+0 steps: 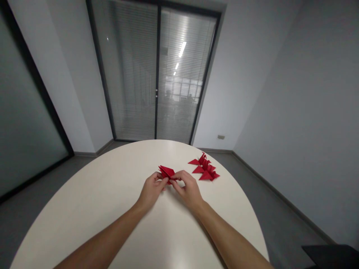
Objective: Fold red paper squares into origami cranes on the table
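Note:
Between my two hands is a piece of folded red origami paper [167, 171], its pointed flaps facing away from me. My left hand [153, 188] pinches its near left side with thumb and fingers. On the near right side, my right hand [187, 187] grips the paper between thumb and forefinger. The fingers cover the lower part of the folds. To the right of my right hand lie several finished-looking red paper cranes [206, 168], close together in a row near the table's right edge.
A round cream-white table [112, 190] lies under my hands, its curved edge running around the far side. Beyond it stands a glass partition with blinds [134, 74]. A dark object [331, 256] shows at the bottom right, beside the table.

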